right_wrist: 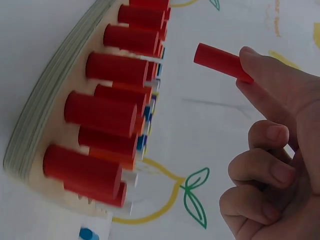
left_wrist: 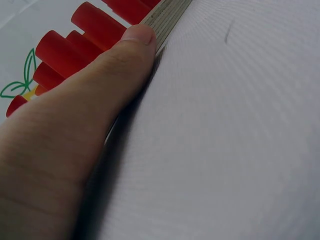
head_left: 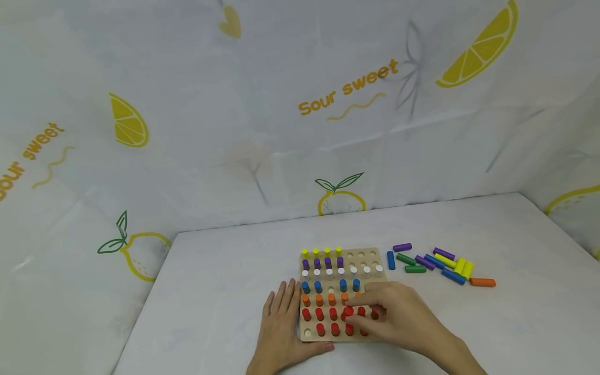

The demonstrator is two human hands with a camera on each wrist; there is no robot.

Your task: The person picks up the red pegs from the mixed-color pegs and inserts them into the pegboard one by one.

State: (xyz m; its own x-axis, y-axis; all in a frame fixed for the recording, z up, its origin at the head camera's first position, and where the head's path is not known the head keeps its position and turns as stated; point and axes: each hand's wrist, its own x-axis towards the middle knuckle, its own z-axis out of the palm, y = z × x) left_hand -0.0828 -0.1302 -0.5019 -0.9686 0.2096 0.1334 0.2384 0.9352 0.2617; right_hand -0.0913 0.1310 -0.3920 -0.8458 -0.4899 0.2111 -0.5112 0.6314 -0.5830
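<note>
A wooden pegboard (head_left: 319,338) stands on the table with rows of coloured pegs upright in it. My left hand (head_left: 280,329) lies along its left side, fingers straight and thumb against the front edge. Above the board, my right hand (head_left: 403,315) pinches a red peg (right_wrist: 220,61) between thumb and index finger, clear of the holes. The other fingers of that hand are curled. Red pegs (right_wrist: 100,112) stand in the two nearest rows, and the front left hole (head_left: 307,332) is vacant. Behind them are rows of orange, blue, white, purple and yellow pegs. The right hand hides part of the board's right side.
Right of the board lie several loose pegs: blue (head_left: 391,260), green (head_left: 415,269), purple (head_left: 402,247), yellow (head_left: 467,269) and orange (head_left: 483,282). A white cloth (head_left: 262,130) printed with lemons hangs behind the white table (head_left: 211,291).
</note>
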